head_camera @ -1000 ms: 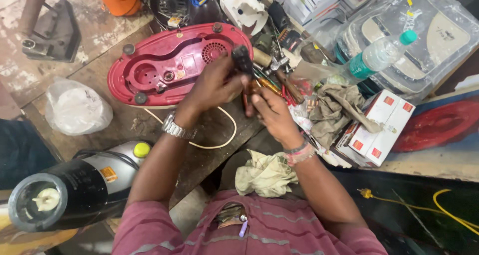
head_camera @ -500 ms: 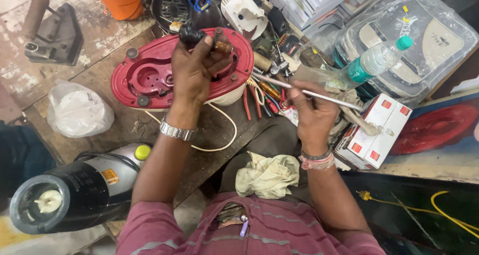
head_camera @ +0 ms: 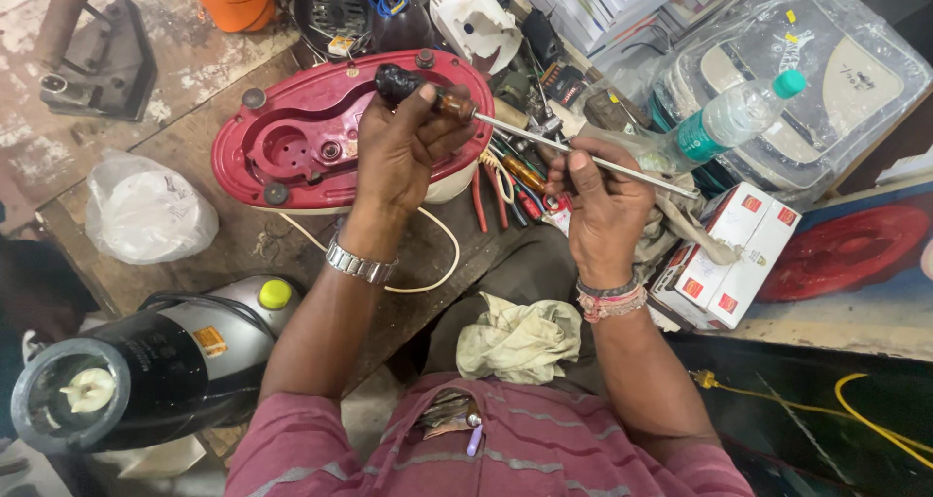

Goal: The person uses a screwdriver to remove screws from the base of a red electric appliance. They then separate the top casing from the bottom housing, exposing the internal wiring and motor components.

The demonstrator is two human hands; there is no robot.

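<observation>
A long screwdriver with a dark brown, worn handle and a thin bright steel shaft (head_camera: 544, 142) is held in the air above the cluttered wooden surface (head_camera: 194, 147), lying nearly level over the near end of an upturned red and cream oval plastic appliance base (head_camera: 292, 137). The left hand (head_camera: 403, 152) is clamped round the handle, fingers curled tight, and the right hand (head_camera: 603, 201) is closed on the shaft about midway, thumb pressed along the metal. The tool looks stiff and fairly light, with most of its weight likely at the handle; the bare shaft is smooth and would probably slip under oily fingers, so the grooved handle seems the surer place to grip, with the shaft only for steadying. To the right, just beside the right hand, lies a white rectangular cardboard box with small red square labels (head_camera: 729, 254) on its faces, partly covered by a grey rag. Behind it stands a tilted clear plastic bottle with a teal cap and teal band label (head_camera: 729, 118), leaning against a clear plastic-wrapped pale appliance (head_camera: 826, 69). At lower left, a black and silver cylindrical motor unit (head_camera: 146, 361) carries a small orange sticker and a yellow button.
</observation>
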